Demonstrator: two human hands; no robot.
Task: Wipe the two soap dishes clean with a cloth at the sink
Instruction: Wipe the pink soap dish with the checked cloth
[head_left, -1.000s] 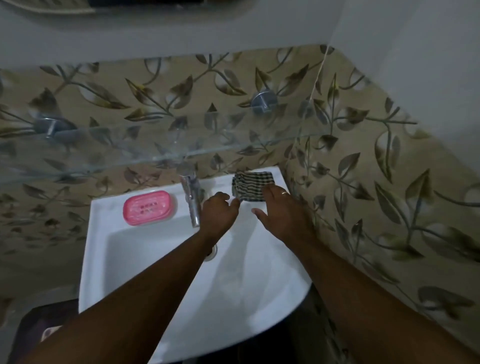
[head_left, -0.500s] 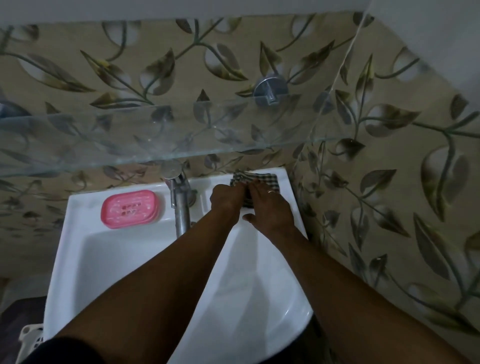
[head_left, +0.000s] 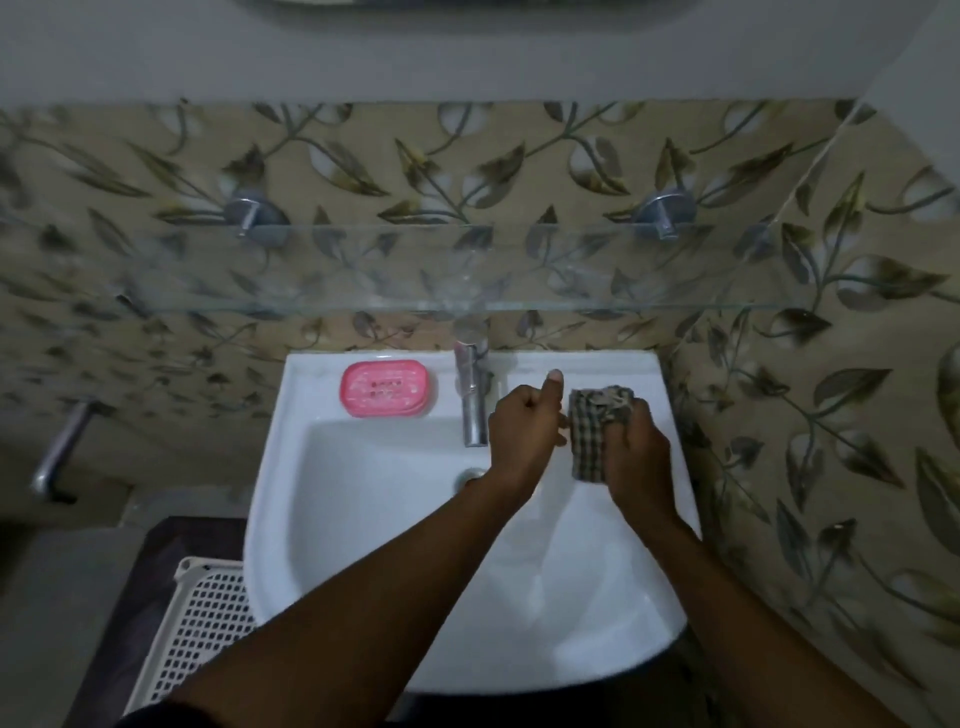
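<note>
A: Head view. Status of the hands?
B: Right hand (head_left: 641, 457) is clamped round a bunched checked cloth (head_left: 592, 431); one end sticks up past the knuckles and the other hangs below the fist.
A: Left?
B: Left hand (head_left: 522, 434) is just beside it, fingers curled, thumb sticking up. Its knuckles meet the cloth's left edge. Can't tell whether it actually grips the cloth.
A: Where is that over the sink (head_left: 363, 519)?
B: Near the back right corner, where the ledge drops into the basin. Both forearms reach in across the front rim.
A: Soap dish?
B: One pink soap dish (head_left: 384, 388) lies flat on the back ledge, left of the chrome tap (head_left: 472, 405) and well apart from both hands.
A: Anything else?
B: A glass shelf (head_left: 415, 270) on the wall above the tap, and a white perforated basket (head_left: 202, 623) by the sink's front left edge.
</note>
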